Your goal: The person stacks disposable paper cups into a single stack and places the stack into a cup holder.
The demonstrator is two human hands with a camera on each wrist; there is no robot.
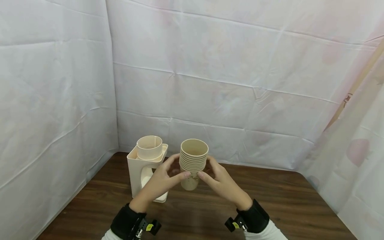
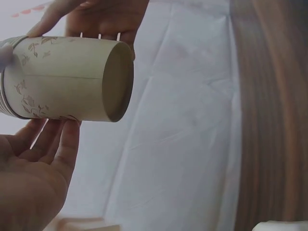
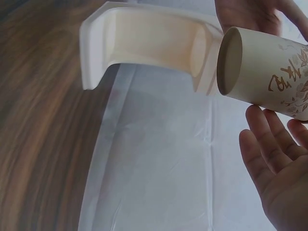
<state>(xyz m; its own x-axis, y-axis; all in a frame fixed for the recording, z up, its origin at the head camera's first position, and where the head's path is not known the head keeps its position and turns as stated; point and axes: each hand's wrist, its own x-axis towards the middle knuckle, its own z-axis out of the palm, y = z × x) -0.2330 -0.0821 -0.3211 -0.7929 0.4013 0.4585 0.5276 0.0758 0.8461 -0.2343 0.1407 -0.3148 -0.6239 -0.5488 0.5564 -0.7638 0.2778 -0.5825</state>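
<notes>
A stack of paper cups (image 1: 193,160), beige with a brown floral print, is held upright above the table between both hands. My left hand (image 1: 168,175) grips its left side, thumb on the front. From the right, my right hand (image 1: 220,180) grips the same stack, its thumb near the other one. In the left wrist view the lowest cup (image 2: 67,79) shows its hollow base, with fingers under its side. Brown lettering marks the cup (image 3: 269,67) in the right wrist view. Behind my left hand stands a cream plastic holder (image 1: 135,173) with a round collar (image 1: 149,148) on top.
The dark wood table (image 1: 270,196) extends to both sides and toward me. White cloth sheets (image 1: 210,83) hang behind it and at the left and right. A wooden pole (image 1: 357,88) leans at the right edge.
</notes>
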